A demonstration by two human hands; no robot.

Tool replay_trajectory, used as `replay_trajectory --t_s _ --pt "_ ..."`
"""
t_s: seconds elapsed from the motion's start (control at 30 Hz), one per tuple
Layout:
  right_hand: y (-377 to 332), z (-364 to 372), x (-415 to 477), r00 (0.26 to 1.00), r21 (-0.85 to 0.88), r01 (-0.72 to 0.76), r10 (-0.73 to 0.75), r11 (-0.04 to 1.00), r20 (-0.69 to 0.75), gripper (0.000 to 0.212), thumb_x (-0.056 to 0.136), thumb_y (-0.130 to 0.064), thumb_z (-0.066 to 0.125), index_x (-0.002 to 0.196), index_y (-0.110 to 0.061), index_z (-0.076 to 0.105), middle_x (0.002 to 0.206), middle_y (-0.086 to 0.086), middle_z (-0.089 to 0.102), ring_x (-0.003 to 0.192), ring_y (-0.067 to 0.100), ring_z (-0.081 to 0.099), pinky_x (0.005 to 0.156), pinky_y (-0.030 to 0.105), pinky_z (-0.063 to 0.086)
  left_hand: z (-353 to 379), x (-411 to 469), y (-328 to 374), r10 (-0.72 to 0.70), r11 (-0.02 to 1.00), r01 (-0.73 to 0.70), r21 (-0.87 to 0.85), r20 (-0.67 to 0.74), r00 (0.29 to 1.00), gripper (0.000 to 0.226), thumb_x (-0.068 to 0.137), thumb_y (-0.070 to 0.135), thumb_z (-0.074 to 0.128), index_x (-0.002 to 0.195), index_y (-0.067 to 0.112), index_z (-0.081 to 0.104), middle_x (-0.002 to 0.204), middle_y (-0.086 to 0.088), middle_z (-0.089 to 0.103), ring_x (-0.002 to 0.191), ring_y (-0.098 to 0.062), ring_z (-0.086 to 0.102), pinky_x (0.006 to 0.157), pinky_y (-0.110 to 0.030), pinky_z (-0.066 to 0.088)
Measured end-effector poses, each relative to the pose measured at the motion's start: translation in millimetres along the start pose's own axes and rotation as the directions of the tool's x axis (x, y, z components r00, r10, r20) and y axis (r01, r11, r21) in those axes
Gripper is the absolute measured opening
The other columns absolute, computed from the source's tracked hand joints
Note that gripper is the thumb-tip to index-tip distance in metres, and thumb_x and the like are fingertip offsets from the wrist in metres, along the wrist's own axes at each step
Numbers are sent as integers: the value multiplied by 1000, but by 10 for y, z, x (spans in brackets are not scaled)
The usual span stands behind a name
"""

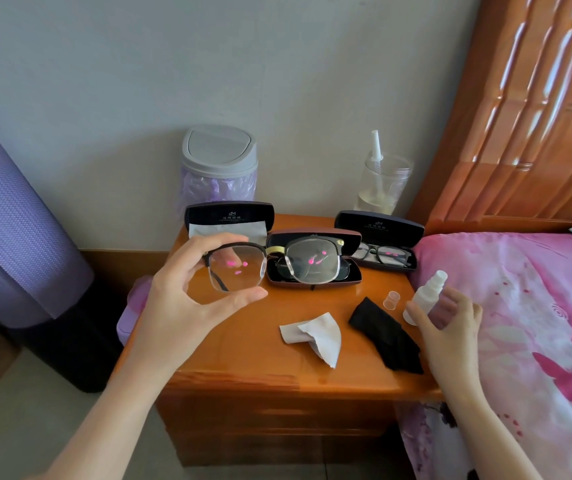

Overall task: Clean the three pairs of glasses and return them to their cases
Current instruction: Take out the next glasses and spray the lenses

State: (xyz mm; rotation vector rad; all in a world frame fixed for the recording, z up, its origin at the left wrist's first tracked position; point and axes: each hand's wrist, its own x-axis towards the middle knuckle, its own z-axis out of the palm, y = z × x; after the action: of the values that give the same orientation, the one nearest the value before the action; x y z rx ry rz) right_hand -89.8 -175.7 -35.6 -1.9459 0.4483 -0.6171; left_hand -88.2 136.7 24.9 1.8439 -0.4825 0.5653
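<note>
Left hand: is pinching the rim of one lens, thumb below and fingers above, and is holding the pair lifted over the nightstand.
Held glasses: are hanging in the air in front of the middle case, their long axis running left to right and the lenses facing the viewer. Pink reflections are showing in both lenses.
Right hand: is hovering at the spray bottle with fingers loosely spread about it. Blur is hiding whether they are gripping it.
Spray bottle: is sitting at the nightstand's right edge, leaning, nozzle uppermost. Its clear cap is lying just beside it on the left.
Governing relation: the bottle is lying well to the right of the held lenses, at the right hand and far from the left. By judgement, the right hand is the one placed to bring the nozzle leftward toward the lens faces.
Cloths: a white cloth and a black cloth are lying between the two hands, the black one nearer the right hand.
Other cases: the left case is standing open with a pale cloth inside. The right case is holding a black-framed pair.
Writing: a pale logo and a line of characters are showing inside both of those lids, too small to read. No label is showing legibly on the bottle.
</note>
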Motion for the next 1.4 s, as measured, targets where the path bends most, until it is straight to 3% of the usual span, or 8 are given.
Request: replay_trajectory --t_s 0.3,0.4,0.5,0.6,0.83,1.03,1.17,1.4 --pt "-116 -50 -97 998 90 53 -51 995 -26 22 91 -22 61 112 -18 54 99 -7 61 98 12 60 81 23 48 25 -1 5 7 1000 -8 8 17 1000 51 65 50 74 112 41 56 99 18 64 98 -6 61 87 -10 46" --pt "-383 -92 -175 978 435 -52 -43 899 206 15 98 -19 48 110 -12 55 90 4 65 87 19 67 87 43 53 32 -1 1 8 1000 -8 5 13 1000 51 65 52 74 112 43 56 98 16 64 98 -7 61 88 -11 46" --pt "-668 -82 -256 860 695 -360 -67 622 506 25 89 -19 45 112 -11 53 72 5 55 57 17 57 56 32 54 39 3 2 2 1000 -2 1 6 1000 52 64 56 74 111 45 55 98 14 64 98 -8 61 89 -11 46" --pt "-826 -25 -364 732 654 -527 -100 543 673 21 92 -29 42 103 -15 53 69 4 46 45 10 42 37 21 40 43 -1 3 -4 1000 4 3 -3 1000 51 63 50 74 110 43 56 99 15 64 98 -7 61 87 -10 45" --pt "-859 92 -452 656 617 -488 -208 617 726 31 90 -35 43 114 -16 50 77 10 58 41 12 44 39 19 42 29 3 -4 3 1000 -3 4 0 1000 53 64 51 74 113 41 56 98 13 64 98 -9 61 88 -11 45" --pt "-897 109 -456 664 668 -534 -233 518 711 37 90 -32 45 123 -17 51 80 4 55 43 9 41 35 17 38 22 4 11 -5 1000 5 11 -16 1000 51 63 47 74 111 41 56 98 11 63 97 -7 61 89 -13 47" --pt "-916 97 -461 663 696 -501 -289 513 690 45 91 -28 46 136 -35 46 79 5 54 42 8 41 34 17 39 15 4 -14 2 999 -2 46 -9 1000 52 64 50 74 112 41 56 98 15 63 99 -9 61 91 -16 47" --pt "-996 61 -462 687 647 -355 -281 675 670 50 83 -23 56 130 -36 49 75 5 50 37 8 37 33 16 33 26 -2 -27 11 996 -10 85 -8 1000 53 65 53 73 114 41 55 98 15 63 101 -12 61 95 -24 48"
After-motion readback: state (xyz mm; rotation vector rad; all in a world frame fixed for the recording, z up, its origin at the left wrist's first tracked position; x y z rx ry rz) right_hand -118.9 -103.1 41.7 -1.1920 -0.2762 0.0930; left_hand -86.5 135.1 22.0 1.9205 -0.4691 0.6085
